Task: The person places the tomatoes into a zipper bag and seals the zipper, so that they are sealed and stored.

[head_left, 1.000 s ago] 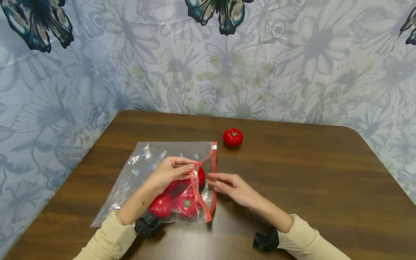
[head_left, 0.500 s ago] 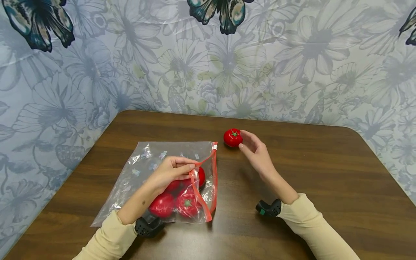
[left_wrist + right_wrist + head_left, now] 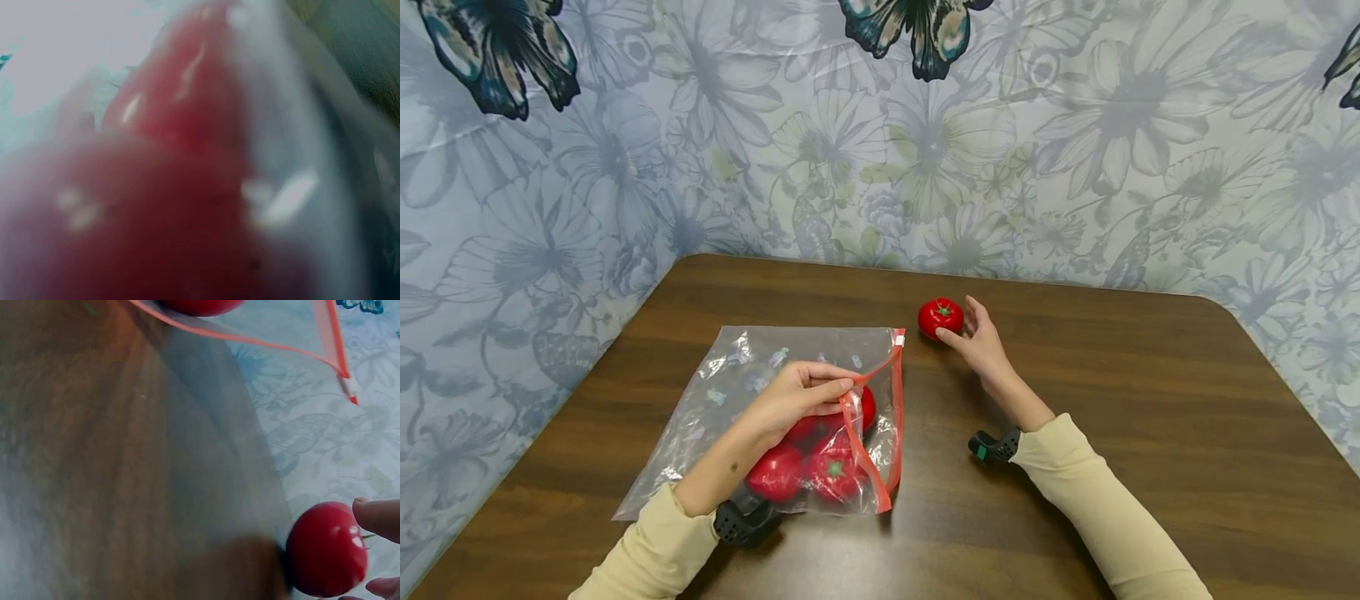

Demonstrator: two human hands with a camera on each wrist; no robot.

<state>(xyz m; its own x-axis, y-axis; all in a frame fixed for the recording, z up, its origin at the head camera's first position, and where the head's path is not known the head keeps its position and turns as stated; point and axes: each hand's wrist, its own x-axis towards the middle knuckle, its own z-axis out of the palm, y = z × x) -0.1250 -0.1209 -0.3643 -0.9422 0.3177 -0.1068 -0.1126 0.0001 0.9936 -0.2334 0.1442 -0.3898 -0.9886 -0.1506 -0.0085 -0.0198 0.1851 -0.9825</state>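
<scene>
A clear zip bag [image 3: 700, 417] with an orange-red edge lies on the table, its mouth facing right. My left hand [image 3: 797, 400] pinches the upper lip of that mouth between thumb and fingers, lifting it away from the lower lip. Inside are several red tomatoes [image 3: 775, 473]; in the left wrist view red tomatoes [image 3: 125, 231] fill the picture, blurred behind plastic. Beyond the bag, one loose tomato [image 3: 940, 317] with a green stem sits on the table. At its right side is my right hand [image 3: 985, 346], fingers spread and thumb at the tomato's near edge.
The brown wooden table [image 3: 1112, 400] ends at the back against a flowered wall covering [image 3: 1000, 167] with butterflies. A white slider [image 3: 899, 340] sits at the far end of the bag's orange-red edge. Dark wrist devices [image 3: 747, 523] are worn at both cuffs.
My right hand has gone from beside the bag's mouth up to the loose tomato, its thumb now nearer the fruit's front. The left hand keeps its pinch on the bag.
</scene>
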